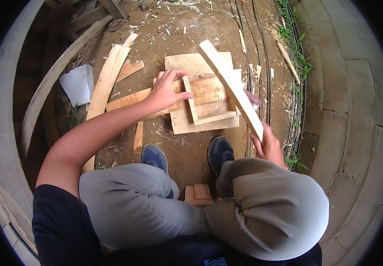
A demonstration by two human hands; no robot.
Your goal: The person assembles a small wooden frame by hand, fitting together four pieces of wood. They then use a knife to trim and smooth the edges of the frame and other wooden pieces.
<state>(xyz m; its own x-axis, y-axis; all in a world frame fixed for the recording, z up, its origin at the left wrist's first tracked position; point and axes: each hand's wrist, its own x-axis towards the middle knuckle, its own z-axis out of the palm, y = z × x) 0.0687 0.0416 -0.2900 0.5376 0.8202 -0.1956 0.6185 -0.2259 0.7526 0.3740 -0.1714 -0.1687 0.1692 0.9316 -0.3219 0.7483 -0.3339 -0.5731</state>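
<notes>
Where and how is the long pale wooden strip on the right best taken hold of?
Probably by its near end, from the right: the long pale wooden strip slants from far left to near right, bringing that end toward the person. It looks slim enough to grip in one hand, as the right hand holds it there.

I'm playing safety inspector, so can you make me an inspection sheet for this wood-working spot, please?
Surface: bare brown ground, with a wide board lying on it.
Job's things: wooden frame over the board; long pale plank raised at the right.
Clutter: loose wood piece, white block, scattered shavings.
Hands: left hand holds the frame's left side; right hand grips the plank's near end.
Cables: dark lines on the right ground look like cables; can't be sure.
Surroundings: green plants and grey slabs at right.
</notes>
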